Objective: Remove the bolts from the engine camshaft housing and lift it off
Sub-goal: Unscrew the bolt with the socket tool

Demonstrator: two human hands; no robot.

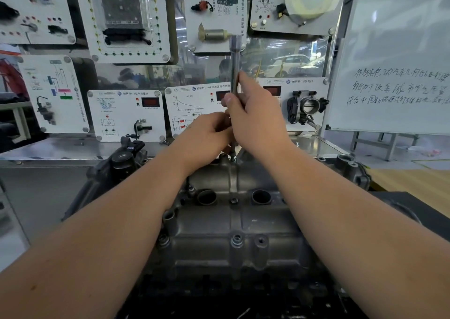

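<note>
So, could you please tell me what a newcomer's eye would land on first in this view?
Probably the long socket extension bar, standing upright at centre, gripped by the right hand with the left hand pinching it lower down. Below lies the grey camshaft housing, a bolt near its front edge. Behind hang sensor training panels.

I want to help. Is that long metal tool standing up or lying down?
Standing up. The long metal tool rises straight from the housing, held by both hands.
</note>
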